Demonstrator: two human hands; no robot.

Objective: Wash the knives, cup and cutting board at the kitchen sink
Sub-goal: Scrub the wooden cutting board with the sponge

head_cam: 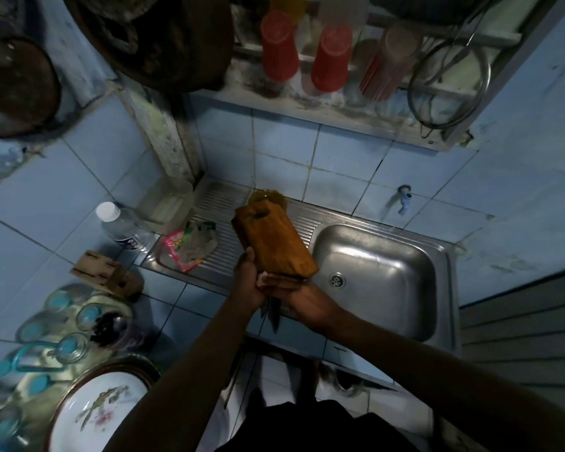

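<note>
I hold a brown wooden cutting board (274, 246) tilted over the ribbed drainboard (216, 203), its handle hole at the far end. My left hand (248, 278) grips the board's near left corner. My right hand (299, 296) is curled under the near edge. It also holds knives (273, 316), whose dark blades point down between my wrists; their handles are hidden. A small pale thing shows between my hands. An amber cup (268, 196) stands on the drainboard just behind the board, partly hidden by it.
The steel sink (382, 269) lies to the right, with a blue tap (405, 199) on the tiled wall. Left of the drainboard are a plastic wrapper (190, 247), a water bottle (121, 226), a knife block (106, 272), jars (62, 324) and a plate (101, 409). Red cups (279, 47) hang overhead.
</note>
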